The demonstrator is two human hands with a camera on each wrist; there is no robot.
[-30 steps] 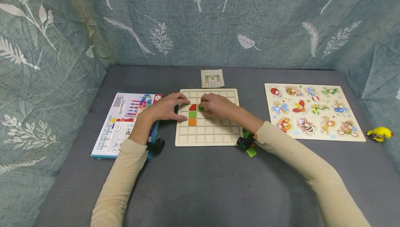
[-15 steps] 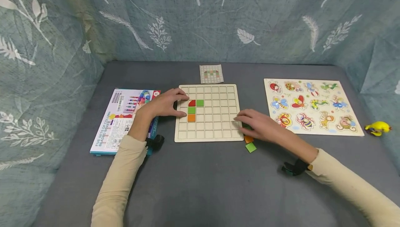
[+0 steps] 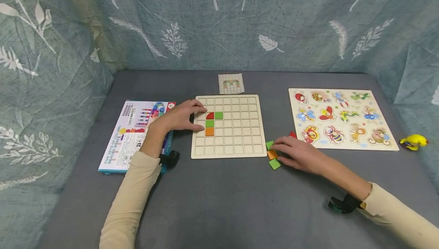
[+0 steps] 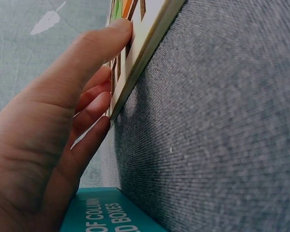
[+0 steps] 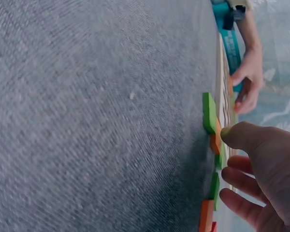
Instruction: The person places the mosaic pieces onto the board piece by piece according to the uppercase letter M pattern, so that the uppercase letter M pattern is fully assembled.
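Note:
A wooden grid board lies on the grey table. Set in its cells are a red tile with a rounded corner, a green tile beside it, another green tile below the red one and an orange tile. My left hand rests on the board's left edge, thumb and fingers spread. To the right of the board, my right hand hovers over loose tiles with its fingers extended. Its thumb is close to an orange tile; a green tile lies next to that.
A pattern card lies behind the board. On the left is a boxed toy set, partly under my left forearm. An insect puzzle board lies at the right, with a yellow toy beyond it. A patterned curtain closes the back.
My right hand has left the green tile in the cell beside the red one and moved right, off the board, to the loose tiles. My left hand has stayed at the board's edge.

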